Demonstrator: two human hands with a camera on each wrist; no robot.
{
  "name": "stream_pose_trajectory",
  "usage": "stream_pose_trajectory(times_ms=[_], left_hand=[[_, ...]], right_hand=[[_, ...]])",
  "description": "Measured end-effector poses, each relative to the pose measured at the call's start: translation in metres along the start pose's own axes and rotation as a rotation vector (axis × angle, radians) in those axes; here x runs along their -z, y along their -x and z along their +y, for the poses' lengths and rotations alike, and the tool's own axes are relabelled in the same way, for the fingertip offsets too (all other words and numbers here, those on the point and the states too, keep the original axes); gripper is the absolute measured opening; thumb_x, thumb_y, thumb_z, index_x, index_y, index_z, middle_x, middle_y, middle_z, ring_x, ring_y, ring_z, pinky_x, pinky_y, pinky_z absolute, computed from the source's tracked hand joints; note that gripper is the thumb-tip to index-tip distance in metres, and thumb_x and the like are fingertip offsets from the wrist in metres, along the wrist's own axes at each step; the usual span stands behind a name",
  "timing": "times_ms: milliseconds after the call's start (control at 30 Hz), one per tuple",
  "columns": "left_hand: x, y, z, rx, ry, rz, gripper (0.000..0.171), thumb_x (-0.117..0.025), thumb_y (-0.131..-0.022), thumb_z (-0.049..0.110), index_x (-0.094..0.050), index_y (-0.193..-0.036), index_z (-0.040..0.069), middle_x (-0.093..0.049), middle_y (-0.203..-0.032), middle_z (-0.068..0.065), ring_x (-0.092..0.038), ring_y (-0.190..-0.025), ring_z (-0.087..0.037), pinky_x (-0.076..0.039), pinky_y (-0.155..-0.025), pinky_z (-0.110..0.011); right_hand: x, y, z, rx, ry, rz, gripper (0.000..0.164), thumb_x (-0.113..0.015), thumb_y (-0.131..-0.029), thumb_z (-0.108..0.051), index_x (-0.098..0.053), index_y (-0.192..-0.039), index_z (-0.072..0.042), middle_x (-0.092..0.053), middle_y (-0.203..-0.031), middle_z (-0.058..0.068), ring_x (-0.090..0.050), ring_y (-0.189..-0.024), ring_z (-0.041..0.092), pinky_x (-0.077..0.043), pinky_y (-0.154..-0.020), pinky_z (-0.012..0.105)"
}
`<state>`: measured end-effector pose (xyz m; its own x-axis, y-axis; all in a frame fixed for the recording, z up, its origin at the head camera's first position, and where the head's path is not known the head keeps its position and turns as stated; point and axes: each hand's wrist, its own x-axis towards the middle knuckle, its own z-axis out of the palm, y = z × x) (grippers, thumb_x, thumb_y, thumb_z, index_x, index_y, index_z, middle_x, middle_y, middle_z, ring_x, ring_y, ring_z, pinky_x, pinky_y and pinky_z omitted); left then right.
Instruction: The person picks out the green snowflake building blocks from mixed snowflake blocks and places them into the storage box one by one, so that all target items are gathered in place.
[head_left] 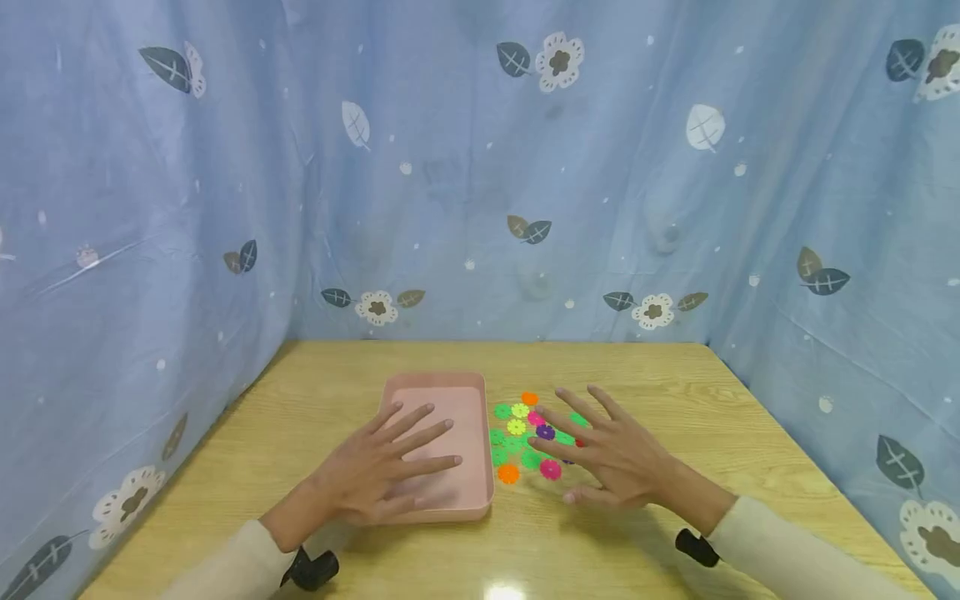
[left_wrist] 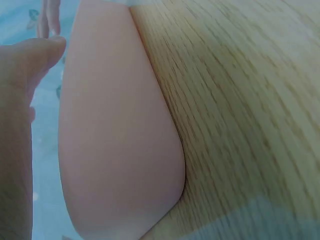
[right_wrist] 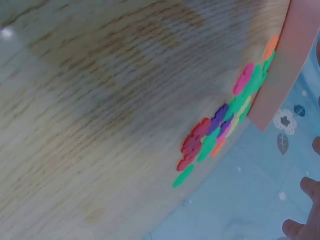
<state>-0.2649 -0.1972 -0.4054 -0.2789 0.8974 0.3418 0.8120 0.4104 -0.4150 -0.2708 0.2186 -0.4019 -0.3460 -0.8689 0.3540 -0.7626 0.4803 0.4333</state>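
Note:
My left hand [head_left: 390,467] is spread over the pink tray [head_left: 468,492], its fingers straight and holding nothing. In the left wrist view the tray's outer wall [left_wrist: 115,125] fills the middle, with my thumb [left_wrist: 47,52] at the left edge. My right hand [head_left: 618,454] hovers with fingers fanned out at the right side of a group of flat, flower-shaped plastic pieces [head_left: 517,427], covering some of them. These are green, yellow, orange, pink, purple and red. In the right wrist view red pieces [right_wrist: 192,145] lie among them, and fingertips [right_wrist: 310,187] show at the right edge.
The tray and the pieces lie side by side on a wooden table [head_left: 600,367]. A blue curtain [head_left: 450,167] with flowers and leaves hangs behind the table and along both sides. Black bands [head_left: 696,547] sit around both wrists.

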Motion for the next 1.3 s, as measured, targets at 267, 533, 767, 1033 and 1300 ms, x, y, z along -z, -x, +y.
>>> stream_pose_trajectory(times_ms=[267,533,767,1033,1300], left_hand=[[0.01,0.001,-0.009,0.053,0.004,-0.002,0.071,-0.062,-0.089,0.039,-0.041,-0.156,0.033,-0.034,-0.164,-0.01,-0.03,-0.149,-0.039,-0.026,-0.116,-0.065],[-0.006,0.006,-0.027,0.289,0.008,0.01,0.076,-0.067,-0.09,0.034,-0.039,-0.156,0.01,-0.043,-0.157,-0.014,-0.041,-0.142,-0.038,-0.045,-0.106,-0.055],[-0.021,0.016,-0.047,0.67,0.289,0.045,0.071,-0.065,-0.095,0.023,-0.035,-0.157,0.006,-0.043,-0.153,-0.017,-0.042,-0.136,-0.038,-0.045,-0.103,-0.059],[-0.036,0.014,-0.055,1.001,0.579,-0.011,0.066,-0.055,-0.101,0.029,-0.033,-0.157,0.002,-0.043,-0.149,-0.023,-0.048,-0.131,-0.046,-0.044,-0.101,-0.066],[-0.051,0.015,-0.049,1.127,0.921,-0.001,0.06,-0.052,-0.101,0.018,-0.035,-0.155,-0.002,-0.055,-0.136,-0.026,-0.067,-0.093,-0.032,-0.061,-0.067,-0.044]], right_hand=[[0.006,0.002,0.008,-0.057,-0.028,-0.017,0.076,-0.051,-0.089,-0.071,-0.044,-0.155,-0.033,-0.035,-0.163,0.006,-0.026,-0.15,0.042,-0.023,-0.114,0.07],[0.008,-0.011,0.02,-0.243,-0.258,0.052,0.065,-0.067,-0.091,-0.041,-0.052,-0.148,-0.014,-0.053,-0.148,0.01,-0.049,-0.131,0.036,-0.048,-0.096,0.06],[-0.008,-0.033,0.025,-0.499,-0.515,-0.003,0.054,-0.074,-0.09,-0.023,-0.057,-0.141,-0.012,-0.063,-0.131,0.009,-0.058,-0.117,0.03,-0.054,-0.09,0.053],[-0.024,-0.061,0.029,-0.618,-0.677,-0.084,0.045,-0.068,-0.095,-0.021,-0.06,-0.137,-0.007,-0.068,-0.115,0.013,-0.059,-0.088,0.022,-0.052,-0.075,0.038],[-0.045,-0.085,0.027,-0.689,-0.897,-0.074,0.037,-0.068,-0.096,-0.015,-0.064,-0.131,-0.004,-0.068,-0.103,0.007,-0.057,-0.074,0.018,-0.052,-0.065,0.033]])
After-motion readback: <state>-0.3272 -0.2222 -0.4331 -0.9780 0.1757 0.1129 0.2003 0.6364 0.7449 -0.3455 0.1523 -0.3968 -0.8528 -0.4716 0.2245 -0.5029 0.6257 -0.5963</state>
